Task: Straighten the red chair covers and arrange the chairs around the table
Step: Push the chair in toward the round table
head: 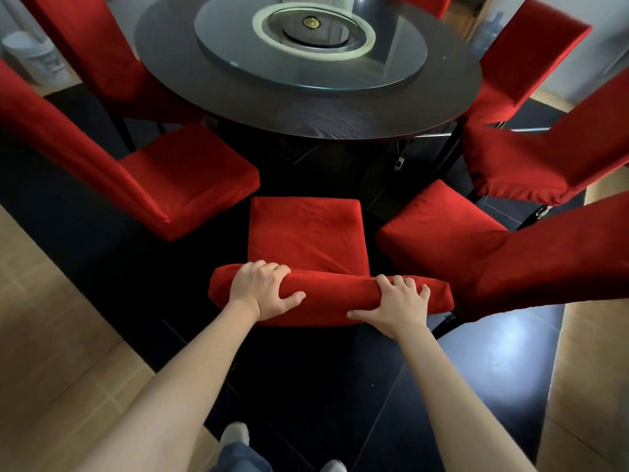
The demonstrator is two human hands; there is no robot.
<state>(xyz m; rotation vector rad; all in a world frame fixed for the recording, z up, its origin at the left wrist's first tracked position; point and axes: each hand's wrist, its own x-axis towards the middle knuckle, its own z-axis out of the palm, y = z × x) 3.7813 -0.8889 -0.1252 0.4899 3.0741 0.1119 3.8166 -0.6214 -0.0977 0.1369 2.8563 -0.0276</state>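
A chair in a red cover [306,233] stands right in front of me, its seat facing the round dark table [238,97]. My left hand [262,289] grips the top of its backrest near the left end, fingers curled over the far side. My right hand [394,306] grips the same top edge near the right end, thumb stretched toward me. The seat cover shows a few wrinkles. The chair's front edge stops short of the table edge.
Several more red-covered chairs ring the table: one close on the left [177,185], one close on the right [452,240], others farther back. A glass turntable [391,69] sits on the tabletop. A white bin [30,56] stands far left. A water jug [490,28] stands far right.
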